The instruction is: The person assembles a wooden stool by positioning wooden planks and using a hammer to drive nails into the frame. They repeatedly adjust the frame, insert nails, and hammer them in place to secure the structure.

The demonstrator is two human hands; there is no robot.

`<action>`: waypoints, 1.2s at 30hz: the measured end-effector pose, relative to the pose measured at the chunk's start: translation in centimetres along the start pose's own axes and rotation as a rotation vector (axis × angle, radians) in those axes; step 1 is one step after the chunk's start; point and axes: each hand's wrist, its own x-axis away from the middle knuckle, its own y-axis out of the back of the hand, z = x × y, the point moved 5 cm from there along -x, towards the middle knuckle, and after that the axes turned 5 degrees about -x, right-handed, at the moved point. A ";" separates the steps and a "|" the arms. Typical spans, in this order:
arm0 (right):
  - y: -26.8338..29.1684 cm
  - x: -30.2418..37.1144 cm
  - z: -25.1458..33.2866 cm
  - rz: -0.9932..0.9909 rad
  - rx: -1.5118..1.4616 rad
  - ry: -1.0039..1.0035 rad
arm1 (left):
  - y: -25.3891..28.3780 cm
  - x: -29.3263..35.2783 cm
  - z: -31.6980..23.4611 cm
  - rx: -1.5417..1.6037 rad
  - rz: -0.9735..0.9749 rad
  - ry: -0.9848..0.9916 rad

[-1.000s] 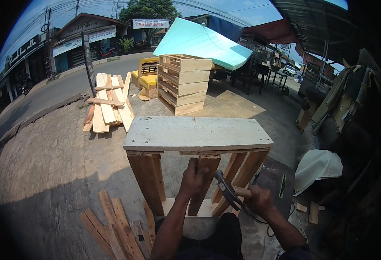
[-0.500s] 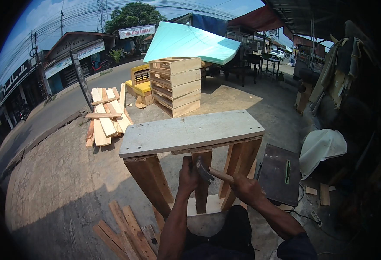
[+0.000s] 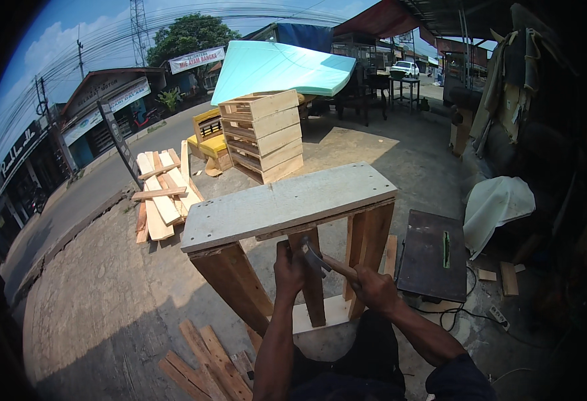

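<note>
wooden frame (image 3: 293,204) at centre, stacked crates (image 3: 280,137) at twelve o'clock, foam slab (image 3: 280,70) behind them, plank pile (image 3: 154,214) at ten o'clock, loose boards (image 3: 224,357) at seven o'clock, panel (image 3: 425,257) at three o'clock

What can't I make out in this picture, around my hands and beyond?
All in the head view:
Back of the middle board: hidden by its own front, so what the left hand touches there can't be told.
Gripped part of the hammer: covered by the right hand.
Underside of the top: hidden by the top itself.
Near ends of the loose boards: cut off by the lower edge.
Inside of the white car: too small.
</note>
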 end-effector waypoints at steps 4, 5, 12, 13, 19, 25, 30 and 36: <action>-0.2 0.5 0.3 -0.071 0.005 -0.035 | 0.2 -0.2 0.4 0.063 -0.061 -0.082; -0.6 0.5 0.1 -0.022 0.028 -0.108 | 0.2 -0.3 0.7 0.085 -0.048 -0.037; -1.0 0.1 1.1 -0.078 -0.015 -0.089 | 0.2 -0.2 -0.5 0.088 0.025 -0.049; -0.8 0.0 1.4 -0.111 -0.043 -0.067 | 0.2 -0.1 -0.8 0.051 0.016 -0.061; -0.1 2.7 1.7 -0.041 -0.101 -0.218 | 0.3 -0.1 -1.1 0.079 0.015 -0.071; 4.8 19.2 -0.9 -0.049 0.030 -0.747 | 1.4 -1.4 -4.4 -0.116 0.007 -0.115; 5.2 41.9 1.2 0.154 0.038 -1.660 | 1.6 -3.8 -6.4 -0.208 -0.143 -0.011; 3.9 55.5 8.3 0.035 0.173 -1.909 | 1.2 -2.9 -3.9 -0.284 -0.333 -0.202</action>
